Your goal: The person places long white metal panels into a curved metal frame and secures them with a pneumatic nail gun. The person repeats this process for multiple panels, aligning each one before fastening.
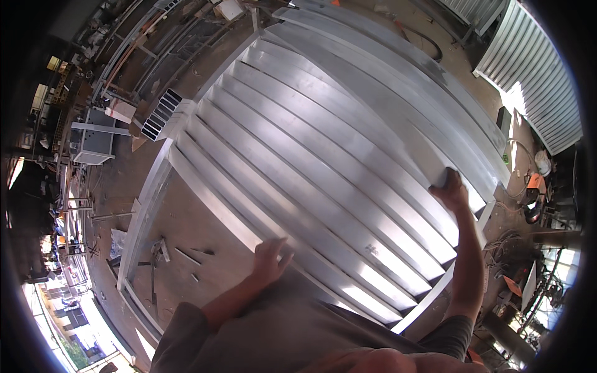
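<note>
Long silvery metal slats lie side by side across a large metal frame, like a big louvred panel. One more slat lies at a slant over the far rows. At its right end my right hand is bent round the edge, thumb and fingers on either side; part of the grip is hidden. Close to my body, my left hand is over the edge of the nearest slats, fingers loosely bent and apart, with nothing seen in them. Whether it touches the metal is hard to tell.
A bundle of hollow rectangular tubes juts out at the frame's left side. Beyond it stand a grey metal box and racks of long bars. Corrugated sheet leans at the far right. Metal offcuts lie on the floor inside the frame.
</note>
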Action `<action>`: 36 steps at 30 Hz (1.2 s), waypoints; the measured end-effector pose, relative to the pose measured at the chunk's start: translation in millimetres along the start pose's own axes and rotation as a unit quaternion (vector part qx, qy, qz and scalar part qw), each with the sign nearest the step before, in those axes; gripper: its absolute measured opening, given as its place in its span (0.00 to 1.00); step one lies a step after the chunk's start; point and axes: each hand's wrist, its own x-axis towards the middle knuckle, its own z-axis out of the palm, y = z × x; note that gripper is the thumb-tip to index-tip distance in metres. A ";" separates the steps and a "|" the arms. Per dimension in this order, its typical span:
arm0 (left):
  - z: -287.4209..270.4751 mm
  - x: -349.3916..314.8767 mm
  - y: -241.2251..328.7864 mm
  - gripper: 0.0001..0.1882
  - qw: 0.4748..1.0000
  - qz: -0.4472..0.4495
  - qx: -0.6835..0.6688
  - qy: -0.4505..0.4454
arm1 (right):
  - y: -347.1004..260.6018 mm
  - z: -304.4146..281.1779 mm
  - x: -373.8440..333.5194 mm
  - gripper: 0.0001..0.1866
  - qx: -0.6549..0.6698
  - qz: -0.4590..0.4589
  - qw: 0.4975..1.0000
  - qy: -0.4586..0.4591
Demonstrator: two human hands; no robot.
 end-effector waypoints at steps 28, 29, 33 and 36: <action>-154.1 -13.8 -49.5 0.33 0.402 -0.121 -0.882 -0.214 | -271.5 136.8 -690.1 0.33 -0.009 0.137 0.967 0.215; -161.1 -21.8 -53.7 0.35 0.378 -0.111 -0.887 -0.239 | -275.2 140.5 -695.5 0.22 -0.004 0.161 0.960 0.229; -174.6 -43.4 -56.2 0.27 0.244 -0.019 -0.936 -0.252 | -288.4 158.4 -705.4 0.19 -0.048 0.148 0.937 0.312; -175.3 -54.9 -57.6 0.17 0.215 0.023 -0.944 -0.249 | -295.8 169.4 -711.6 0.26 -0.089 0.144 0.931 0.322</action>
